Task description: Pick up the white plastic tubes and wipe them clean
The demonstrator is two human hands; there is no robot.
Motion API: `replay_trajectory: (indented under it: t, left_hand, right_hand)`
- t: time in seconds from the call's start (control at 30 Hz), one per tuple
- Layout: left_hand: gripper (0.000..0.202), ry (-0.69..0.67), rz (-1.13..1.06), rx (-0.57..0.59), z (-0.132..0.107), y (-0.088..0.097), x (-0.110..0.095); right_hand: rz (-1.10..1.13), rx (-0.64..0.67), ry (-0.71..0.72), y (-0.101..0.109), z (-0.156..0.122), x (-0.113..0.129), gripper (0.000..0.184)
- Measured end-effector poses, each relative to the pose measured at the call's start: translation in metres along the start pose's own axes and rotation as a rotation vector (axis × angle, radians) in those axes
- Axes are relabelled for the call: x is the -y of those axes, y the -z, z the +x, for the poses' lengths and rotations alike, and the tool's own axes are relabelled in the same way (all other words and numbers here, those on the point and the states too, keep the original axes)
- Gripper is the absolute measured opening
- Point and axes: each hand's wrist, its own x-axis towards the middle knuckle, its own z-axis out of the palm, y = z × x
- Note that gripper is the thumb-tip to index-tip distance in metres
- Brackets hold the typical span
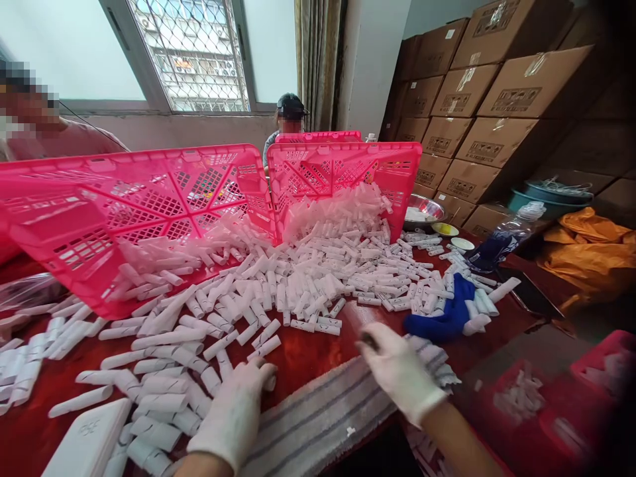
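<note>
Cardboard boxes (501, 99) are stacked against the right wall; the red table (308, 358) spans the foreground; two pink crates (124, 218) lie tipped on their sides on it, mouths toward the wearer; two other people sit behind the crates, their hands out of view.

White paper rolls (318, 278) spill from both crates across the table, most lying flat and loosely heaped; a striped towel (318, 417) lies at the near edge between the hands; a blue cloth (450, 311) lies among the rolls to the right.

Left hand (236, 414): gloved, palm down at the near edge of the spill; fingers curled closed over one roll (270, 382), whose end shows under the fingertips.

Right hand (400, 371): gloved, above the towel's far end, blurred; something dark shows at the thumb tip; whether the fingers grip it cannot be told.

Handling, as a judgement: the rolls look light and easily crushed; grip one across its middle with light pressure; lift it clear of its neighbours rather than dragging it; work from the near fringe so the heap is not disturbed.

Markings: the boxes carry dark printed panels and white labels, too small to read; some rolls show small dark marks, illegible.
</note>
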Motion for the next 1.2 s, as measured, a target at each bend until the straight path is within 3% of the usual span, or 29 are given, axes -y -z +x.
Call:
replay_trajectory:
  t: [0.03,0.13,0.2,0.27,0.37,0.47,0.57,0.77,0.97,1.07,1.2]
  left_hand:
    - [0.027,-0.012,-0.059,-0.017,0.001,-0.001,-0.005]
    - [0.016,0.066,-0.428,-0.126,0.0,-0.005,-0.026]
    - [0.026,0.195,-0.788,-0.148,-0.001,-0.007,-0.038]
    - [0.038,0.326,-1.096,-0.095,-0.001,-0.01,-0.048]
    - [0.047,0.463,-1.449,-0.045,0.001,-0.014,-0.061]
    - [0.054,0.507,-1.622,-0.053,0.003,-0.019,-0.071]
    - [0.057,0.534,-1.651,-0.074,0.003,-0.023,-0.075]
    - [0.049,0.491,-1.586,-0.102,-0.002,-0.03,-0.071]
    - [0.04,0.339,-1.081,-0.057,-0.018,-0.032,-0.084]
    - [0.032,0.281,-0.835,-0.082,-0.023,-0.032,-0.094]
    - [0.032,0.267,-0.776,-0.025,-0.025,-0.035,-0.099]
  right_hand:
    - [-0.179,0.049,0.072,-0.019,0.015,0.009,0.017]
    - [-0.272,0.099,0.103,-0.06,0.042,0.021,0.018]
    - [-0.249,0.114,0.108,-0.068,0.043,0.019,0.022]
    - [-0.218,0.114,0.111,-0.063,0.034,0.017,0.028]
    - [0.136,0.107,0.01,-0.049,0.017,0.019,0.026]
    - [0.627,0.155,-0.139,-0.04,0.004,0.028,0.034]
    - [0.772,0.169,-0.179,-0.035,-0.001,0.034,0.037]
    - [0.737,0.138,-0.216,-0.029,-0.003,0.03,0.03]
    - [0.502,0.104,-0.143,-0.02,0.003,0.035,0.034]
    - [0.401,0.201,-0.083,-0.019,0.004,0.044,0.034]
    - [0.453,0.274,-0.023,-0.021,-0.005,0.052,0.037]
